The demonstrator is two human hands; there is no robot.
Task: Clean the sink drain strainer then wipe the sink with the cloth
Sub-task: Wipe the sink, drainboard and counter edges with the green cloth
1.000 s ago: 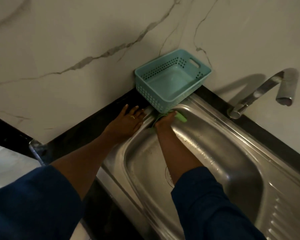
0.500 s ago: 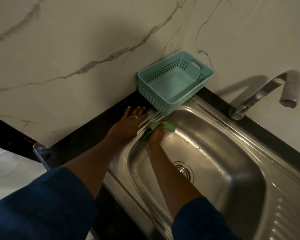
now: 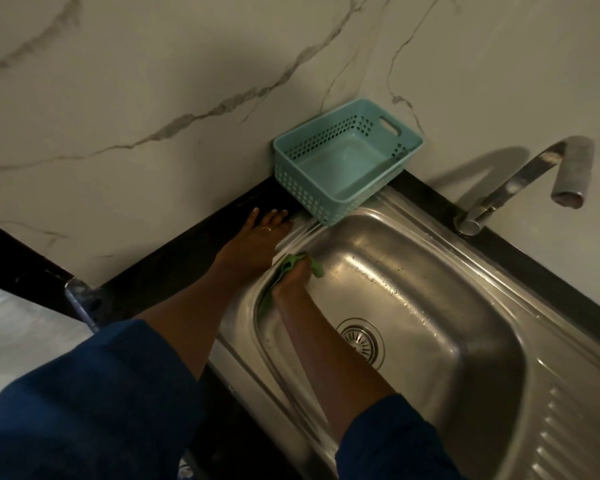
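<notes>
At the sink [image 3: 426, 220] rim, right hand [image 3: 292, 282] clutches cloth [image 3: 289, 262], left hand [image 3: 253, 242] lies flat.

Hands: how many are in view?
2. Left hand lies flat on the counter beside the basket; right hand grips the cloth inside the sink.

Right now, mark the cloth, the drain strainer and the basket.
cloth [image 3: 287, 263]: head view, bunched upper fold.
drain strainer [image 3: 361, 341]: head view, slotted centre.
basket [image 3: 303, 194]: head view, near perforated wall.

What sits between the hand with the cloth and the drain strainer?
Head view: only bare, wet sink steel lies between the right hand, gripping the cloth, and the strainer.
</notes>
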